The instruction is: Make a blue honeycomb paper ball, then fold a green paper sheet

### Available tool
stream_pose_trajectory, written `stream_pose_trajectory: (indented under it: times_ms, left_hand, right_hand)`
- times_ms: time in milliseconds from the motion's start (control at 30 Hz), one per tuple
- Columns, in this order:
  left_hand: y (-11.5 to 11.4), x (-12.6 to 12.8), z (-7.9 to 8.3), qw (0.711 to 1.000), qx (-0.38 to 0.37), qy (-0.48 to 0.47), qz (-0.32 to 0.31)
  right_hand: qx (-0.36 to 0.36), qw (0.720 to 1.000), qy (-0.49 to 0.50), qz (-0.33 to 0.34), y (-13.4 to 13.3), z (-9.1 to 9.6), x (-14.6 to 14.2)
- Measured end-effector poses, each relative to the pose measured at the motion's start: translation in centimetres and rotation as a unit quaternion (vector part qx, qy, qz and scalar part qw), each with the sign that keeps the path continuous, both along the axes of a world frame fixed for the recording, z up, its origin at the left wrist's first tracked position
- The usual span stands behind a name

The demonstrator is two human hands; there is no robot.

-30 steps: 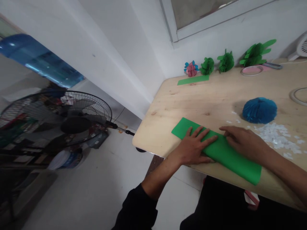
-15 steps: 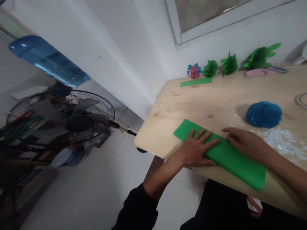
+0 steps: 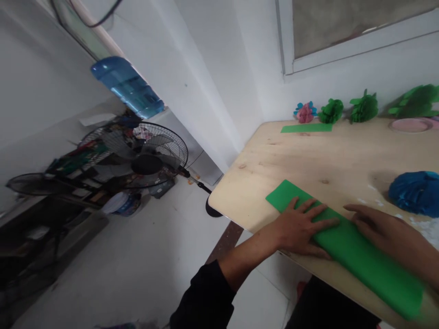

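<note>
A long folded sheet of green paper [image 3: 373, 269] lies slantwise along the front edge of the wooden table. My left hand [image 3: 300, 228] rests flat on it with spread fingers, the thumb near the paper's front edge. At the paper's far edge is my right hand [image 3: 391, 235], its index finger stretched out and the other fingers partly bent. Nothing shows in its grasp. Beyond the right hand sits a rounded blue pleated paper piece [image 3: 414, 194], with small white paper bits [image 3: 428, 228] scattered beside it.
Along the wall stand a pink and blue paper figure [image 3: 305, 113] and several green paper figures [image 3: 364, 107]. A green strip [image 3: 306, 128] and a pale ring [image 3: 410, 125] lie before them. Left of the table [image 3: 247, 192] are a standing fan [image 3: 147, 163] and a blue water bottle [image 3: 128, 87].
The view has swung left, so the table and its contents appear farther right and slightly lower. Both hands keep nearly the same places on the green paper.
</note>
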State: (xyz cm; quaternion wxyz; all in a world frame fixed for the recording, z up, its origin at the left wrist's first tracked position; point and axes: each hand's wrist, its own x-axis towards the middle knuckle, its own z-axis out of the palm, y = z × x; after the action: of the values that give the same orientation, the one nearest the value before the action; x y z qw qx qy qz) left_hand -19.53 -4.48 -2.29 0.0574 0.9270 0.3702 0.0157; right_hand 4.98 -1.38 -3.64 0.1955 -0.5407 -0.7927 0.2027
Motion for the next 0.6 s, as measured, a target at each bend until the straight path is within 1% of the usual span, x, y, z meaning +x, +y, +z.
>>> stream_pose_trajectory:
  times_ms: [67,167,367,500,600]
  left_hand:
    - [-0.08,0.02,0.06,1.0,0.002,-0.004,0.001]
    - [-0.16,0.05,0.22,1.0,-0.009,-0.006,0.008]
    - [-0.14,0.0,0.32,0.999,-0.029,-0.011,0.007]
    - [-0.25,-0.01,0.32,1.0,-0.02,-0.018,0.011]
    - [-0.32,0.01,0.39,1.0,-0.019,-0.019,0.015]
  right_hand:
    - [0.012,1.0,0.002,0.002,0.09,-0.5,0.31]
    - [0.005,1.0,0.008,0.004,0.24,-0.97,0.68]
    - [-0.035,0.999,0.014,-0.001,0.42,-0.51,0.62]
    - [-0.045,0.999,0.007,-0.014,0.41,-0.25,0.38]
    - [-0.04,0.999,0.007,-0.006,0.38,-0.46,0.48]
